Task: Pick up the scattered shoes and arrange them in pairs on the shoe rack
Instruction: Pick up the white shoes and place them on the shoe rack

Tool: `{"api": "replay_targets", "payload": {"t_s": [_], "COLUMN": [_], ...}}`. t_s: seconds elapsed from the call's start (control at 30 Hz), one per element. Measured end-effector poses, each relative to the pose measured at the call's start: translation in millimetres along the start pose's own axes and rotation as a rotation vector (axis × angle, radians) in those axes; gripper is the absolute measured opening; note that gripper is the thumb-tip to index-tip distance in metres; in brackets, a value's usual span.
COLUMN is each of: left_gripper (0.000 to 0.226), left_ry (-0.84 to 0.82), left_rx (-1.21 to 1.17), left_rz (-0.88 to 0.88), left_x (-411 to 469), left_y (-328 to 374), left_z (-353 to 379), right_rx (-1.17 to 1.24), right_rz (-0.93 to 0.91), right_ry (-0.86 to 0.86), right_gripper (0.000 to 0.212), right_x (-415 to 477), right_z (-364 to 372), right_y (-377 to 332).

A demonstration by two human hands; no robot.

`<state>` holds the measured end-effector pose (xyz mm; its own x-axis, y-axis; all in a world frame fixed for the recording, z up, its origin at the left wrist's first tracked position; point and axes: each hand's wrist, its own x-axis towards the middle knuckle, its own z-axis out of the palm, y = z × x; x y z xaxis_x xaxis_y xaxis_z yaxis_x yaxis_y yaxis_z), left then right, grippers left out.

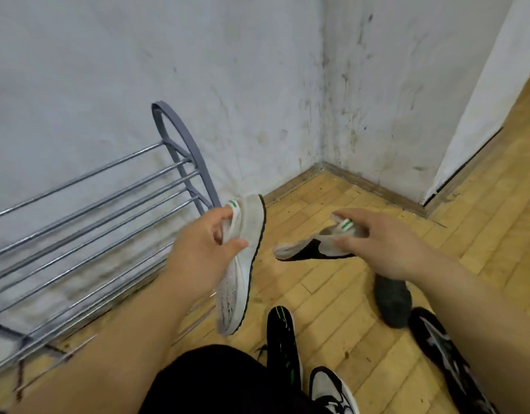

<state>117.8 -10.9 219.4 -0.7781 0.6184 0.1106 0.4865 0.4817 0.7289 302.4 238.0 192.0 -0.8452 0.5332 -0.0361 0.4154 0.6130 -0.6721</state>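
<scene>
Left white shoe (242,273): in the left hand (204,246), off the floor. Thumb and fingers pinch the heel collar right by the green tab. The shoe hangs below the grip, toe down, black sole edge facing right. It sits just right of the shoe rack (108,201) end frame, not on any rail.

Second white shoe (296,248): on the wood floor (466,228), toe pointing left, black sole partly showing, so it looks tipped on its side. The right hand (386,243) is over its heel end with fingers spread and mostly straight, thumb low by the collar, fingers above the green tab. No closed grip. Can't tell if the fingertips actually touch.

The two white shoes are near each other but apart.

Nearer the person, on the floor:
- black shoe with green marks (281,339), just below the hanging toe
- dark grey shoe (392,303), under the right forearm
- black-and-grey sneaker (443,351), far right
- grey, white and black sneaker (332,389), bottom edge

Rack stands against the stained white wall (257,85).
</scene>
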Motion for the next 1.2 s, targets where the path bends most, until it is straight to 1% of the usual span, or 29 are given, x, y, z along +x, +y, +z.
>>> {"api": "replay_targets", "payload": {"t_s": [0.1, 0.17, 0.27, 0.4, 0.53, 0.63, 0.73, 0.8, 0.9, 0.97, 1.1, 1.17, 1.2], "left_gripper": [0.042, 0.044, 0.046, 0.054, 0.058, 0.051, 0.041, 0.038, 0.038, 0.039, 0.038, 0.038, 0.039], "left_ry": [0.166, 0.259, 0.365, 0.45, 0.533, 0.615, 0.69, 0.738, 0.78, 0.784, 0.799, 0.782, 0.774], "left_rx": [-0.081, -0.119, -0.165, -0.161, -0.103, -0.069, -0.087, -0.087, -0.114, -0.112, -0.151, -0.167, -0.167], "left_rz": [-0.003, 0.006, 0.022, 0.02, -0.006, -0.046, -0.067, -0.054, -0.041, -0.055, -0.129, -0.145, -0.144], "left_x": [-23, -47, -88, -143, -193, -218, -232, -235, -233, -227, -210, -202, -198], "left_y": [2, 4, 0, -20, -48, -75, -91, -97, -107, -115, -133, -139, -141], "left_z": [-54, -92, -145, -205, -247, -271, -291, -303, -312, -312, -310, -308, -307], "right_rx": [-0.06, -0.042, -0.007, 0.077, 0.237, 0.338, 0.476, 0.608, 0.721, 0.673, 0.55, 0.502, 0.444], "right_rz": [-0.146, -0.249, -0.367, -0.491, -0.541, -0.543, -0.508, -0.479, -0.487, -0.511, -0.522, -0.57, -0.599], "right_ry": [-0.042, -0.093, -0.171, -0.247, -0.32, -0.336, -0.331, -0.297, -0.146, -0.045, 0.114, 0.123, 0.09], "right_gripper": [0.056, 0.052, 0.046, 0.043, 0.04, 0.036, 0.03, 0.029, 0.03, 0.032, 0.047, 0.054, 0.057], "right_x": [-9, -16, -21, -28, -38, -36, -29, -25, -18, -12, 1, 10, 17], "right_z": [-29, -36, -28, 2, 41, 72, 101, 119, 152, 175, 215, 240, 253], "right_y": [-66, -107, -163, -234, -292, -325, -344, -351, -355, -359, -378, -385, -386]}}
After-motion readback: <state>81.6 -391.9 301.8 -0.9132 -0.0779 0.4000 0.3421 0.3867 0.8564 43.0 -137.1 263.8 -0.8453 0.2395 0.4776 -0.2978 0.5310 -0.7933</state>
